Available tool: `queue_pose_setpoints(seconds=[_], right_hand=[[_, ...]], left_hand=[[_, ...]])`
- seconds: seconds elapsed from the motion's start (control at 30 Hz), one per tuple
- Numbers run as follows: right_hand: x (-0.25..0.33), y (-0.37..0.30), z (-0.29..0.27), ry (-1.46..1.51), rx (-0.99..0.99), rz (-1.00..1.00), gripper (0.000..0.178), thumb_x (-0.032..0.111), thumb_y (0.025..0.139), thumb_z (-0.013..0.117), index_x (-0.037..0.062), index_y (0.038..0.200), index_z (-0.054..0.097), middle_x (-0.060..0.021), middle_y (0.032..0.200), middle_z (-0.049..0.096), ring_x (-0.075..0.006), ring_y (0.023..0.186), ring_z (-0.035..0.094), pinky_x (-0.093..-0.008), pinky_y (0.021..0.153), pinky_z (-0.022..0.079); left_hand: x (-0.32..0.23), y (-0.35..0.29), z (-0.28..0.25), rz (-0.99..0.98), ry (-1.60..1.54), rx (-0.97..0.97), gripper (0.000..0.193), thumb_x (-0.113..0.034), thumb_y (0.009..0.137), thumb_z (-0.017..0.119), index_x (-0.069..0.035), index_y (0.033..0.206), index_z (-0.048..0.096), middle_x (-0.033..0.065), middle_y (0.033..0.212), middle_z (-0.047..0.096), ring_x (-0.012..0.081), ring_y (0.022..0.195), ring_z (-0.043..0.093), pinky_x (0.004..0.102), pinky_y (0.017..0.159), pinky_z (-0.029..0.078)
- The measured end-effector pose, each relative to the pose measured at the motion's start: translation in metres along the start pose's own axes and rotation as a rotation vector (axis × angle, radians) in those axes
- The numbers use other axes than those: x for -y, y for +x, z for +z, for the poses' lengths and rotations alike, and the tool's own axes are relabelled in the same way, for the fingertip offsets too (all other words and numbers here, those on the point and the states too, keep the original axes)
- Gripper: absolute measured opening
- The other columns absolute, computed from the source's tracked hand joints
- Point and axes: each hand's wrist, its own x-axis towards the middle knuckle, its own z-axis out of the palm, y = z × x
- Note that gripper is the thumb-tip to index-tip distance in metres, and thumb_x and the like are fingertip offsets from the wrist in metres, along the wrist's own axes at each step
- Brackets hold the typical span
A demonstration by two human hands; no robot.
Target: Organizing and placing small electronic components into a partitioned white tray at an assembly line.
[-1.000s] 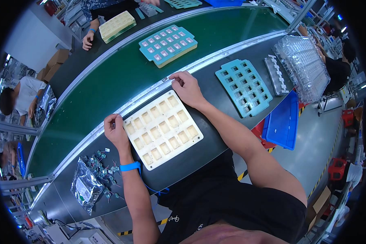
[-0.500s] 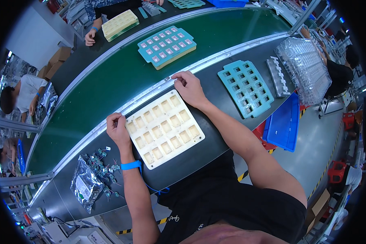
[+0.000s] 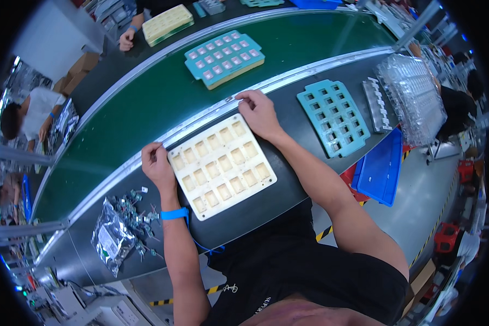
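A cream-coloured tray (image 3: 218, 171) with rows of rectangular pockets lies flat on the dark bench before me; its pockets show no parts in them. Beside its far left corner rests my left hand (image 3: 156, 164), fingers curled in and nothing visible in them. A blue band (image 3: 174, 213) with a cord circles that wrist. My right hand (image 3: 259, 115) is by the tray's far right corner, fingers curled at the metal rail (image 3: 201, 117). Nothing shows in it either, though its palm is hidden.
A teal-topped tray with pale pieces (image 3: 224, 58) sits on the green conveyor (image 3: 119, 114). A teal frame (image 3: 333, 117), grey strip (image 3: 377, 106) and clear plastic trays (image 3: 413, 98) lie right. A silver bag (image 3: 111, 242) and small wired circuit boards (image 3: 138, 217) lie left. A blue bin (image 3: 380, 174) stands lower right.
The view has tilted slightly. Both hands stay curled at the far corners of the cream tray. A co-worker's second hand, at the top edge before, is out of view.
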Motion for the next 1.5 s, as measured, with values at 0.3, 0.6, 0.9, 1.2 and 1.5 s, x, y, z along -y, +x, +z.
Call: queue_pose_setpoints(seconds=[0.3, 0.6, 0.9, 1.2, 1.5], right_hand=[[-0.018, 0.005, -0.005, -0.004, -0.003, 0.004, 0.015, 0.007, 0.088, 0.060, 0.0008, 0.101, 0.067, -0.0066, 0.084, 0.061, -0.0120, 0.069, 0.056, -0.0269, 0.066, 0.048], [-0.011, 0.001, 0.000, -0.006, 0.026, 0.068, 0.018, 0.008, 0.090, 0.060, 0.0001, 0.104, 0.067, -0.0029, 0.088, 0.058, -0.0090, 0.071, 0.052, -0.0245, 0.068, 0.046], [-0.012, 0.001, -0.006, -0.017, 0.021, 0.071, 0.018, 0.009, 0.089, 0.060, 0.0003, 0.104, 0.067, -0.0034, 0.089, 0.060, -0.0094, 0.072, 0.053, -0.0252, 0.068, 0.047], [-0.018, 0.007, 0.000, -0.029, 0.041, 0.030, 0.018, 0.009, 0.092, 0.060, 0.0012, 0.107, 0.067, -0.0039, 0.090, 0.064, -0.0101, 0.079, 0.056, -0.0250, 0.073, 0.047], [-0.038, 0.006, -0.015, -0.210, 0.125, 0.049, 0.028, 0.014, 0.097, 0.054, -0.0021, 0.118, 0.062, -0.0112, 0.110, 0.066, -0.0178, 0.100, 0.060, -0.0291, 0.091, 0.046]], left_hand=[[-0.010, 0.001, 0.017, -0.006, -0.120, -0.024, 0.007, -0.003, 0.094, 0.059, -0.001, 0.097, 0.065, 0.0005, 0.082, 0.059, 0.0066, 0.067, 0.052, 0.0214, 0.060, 0.043], [-0.010, 0.000, 0.008, -0.015, -0.063, 0.015, 0.015, -0.012, 0.094, 0.065, -0.001, 0.104, 0.067, -0.0002, 0.083, 0.060, 0.0068, 0.073, 0.054, 0.0214, 0.065, 0.043], [-0.012, -0.003, 0.015, -0.054, -0.089, 0.019, 0.019, -0.018, 0.095, 0.065, 0.000, 0.102, 0.067, 0.0004, 0.085, 0.060, 0.0070, 0.073, 0.053, 0.0217, 0.064, 0.043], [-0.007, 0.006, 0.010, -0.033, -0.012, -0.018, 0.014, -0.012, 0.095, 0.062, 0.000, 0.099, 0.068, 0.0024, 0.087, 0.064, 0.0064, 0.074, 0.054, 0.0226, 0.065, 0.045], [-0.003, -0.001, 0.018, 0.001, -0.070, -0.067, 0.024, -0.021, 0.102, 0.050, -0.002, 0.099, 0.064, 0.0026, 0.077, 0.063, 0.0058, 0.062, 0.052, 0.0241, 0.056, 0.043]])
